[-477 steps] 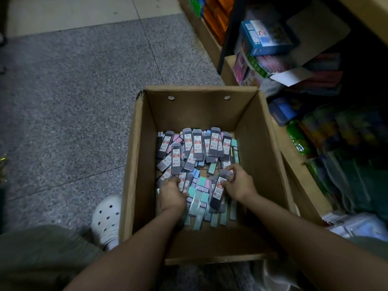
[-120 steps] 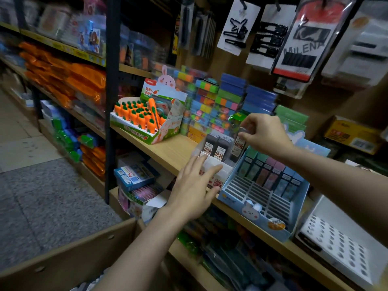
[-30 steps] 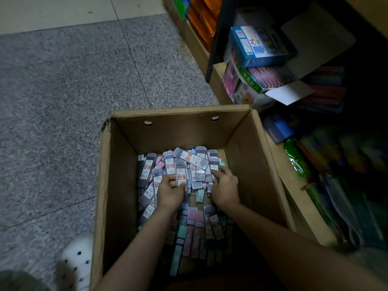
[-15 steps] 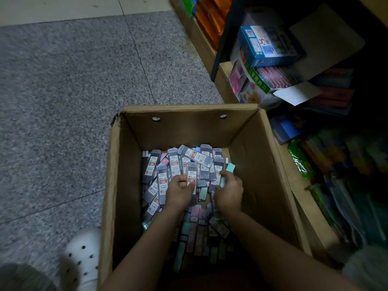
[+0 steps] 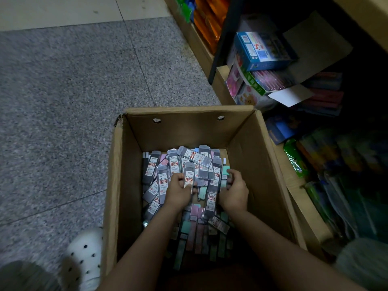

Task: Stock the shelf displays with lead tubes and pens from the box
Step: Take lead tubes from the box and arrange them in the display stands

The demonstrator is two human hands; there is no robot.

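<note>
While both hands grip, left hand (image 5: 178,193) — grey lead tube (image 5: 189,178), right hand (image 5: 234,193) — mint tube (image 5: 225,175)

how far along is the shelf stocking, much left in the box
Done: nothing here shows it; the shelf displays are out of view. In hand: the left hand grips a grey lead tube, and the right hand holds another. Left: plenty, since the cardboard box holds a deep pile of grey and pastel tubes.
</note>
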